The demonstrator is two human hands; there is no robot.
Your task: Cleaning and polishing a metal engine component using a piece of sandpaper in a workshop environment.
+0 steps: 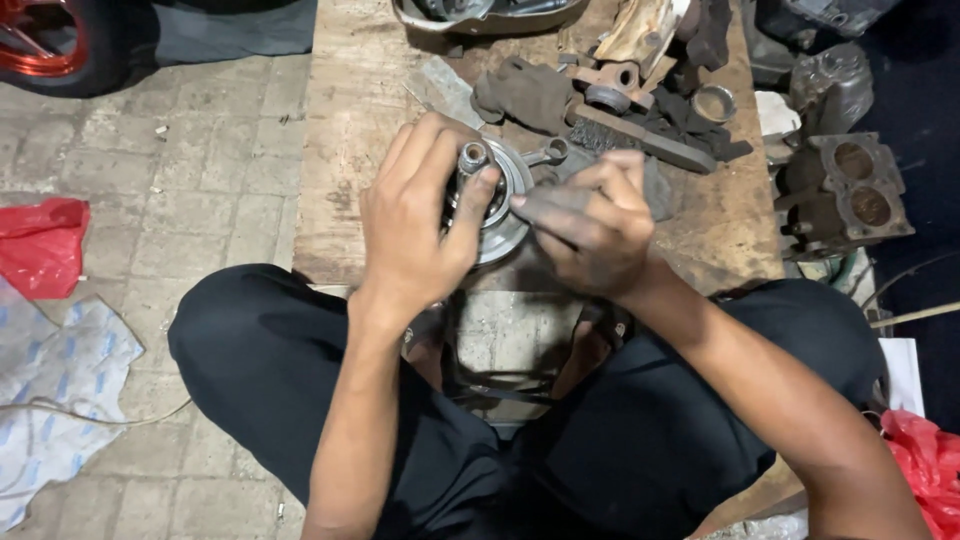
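Metal crankshaft gripped between left hand, right hand, over wooden board

I count two hands, left and right, on one crankshaft; one wire brush, one engine block, two red bags, one wheel.

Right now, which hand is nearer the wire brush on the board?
Right. The right hand sits just below the wire brush; the left hand grips the metal part farther left.
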